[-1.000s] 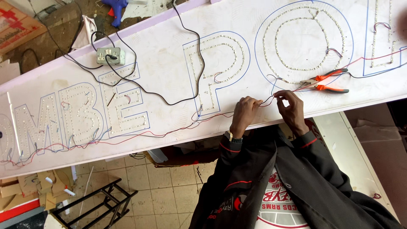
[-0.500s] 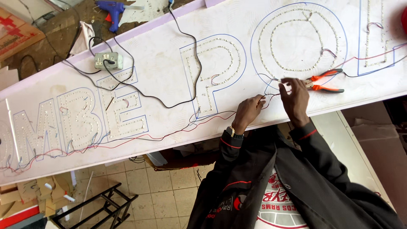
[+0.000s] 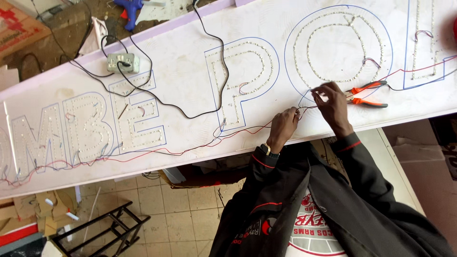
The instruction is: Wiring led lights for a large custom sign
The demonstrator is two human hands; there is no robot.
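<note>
A long white sign board [image 3: 190, 71] lies across the view, with large letters outlined in blue and filled with rows of small lights. Thin red and black wires [image 3: 238, 131] run along its near edge. My left hand [image 3: 284, 124], a watch on its wrist, pinches these wires at the board's near edge, below the round letter. A little up and to the right, my right hand [image 3: 331, 102] pinches the wire ends on that letter's lower rim. Orange-handled pliers [image 3: 366, 95] lie just right of my right hand.
A grey socket box [image 3: 123, 62] sits on the board at the left, and a black cable [image 3: 190, 114] loops from it across the letters. A blue glue gun [image 3: 131, 7] lies beyond the far edge. A black metal frame [image 3: 102, 228] stands on the tiled floor below.
My right hand has moved up and away from my left hand, drawing the wire ends onto the round letter's rim. My left hand stays at the board's near edge.
</note>
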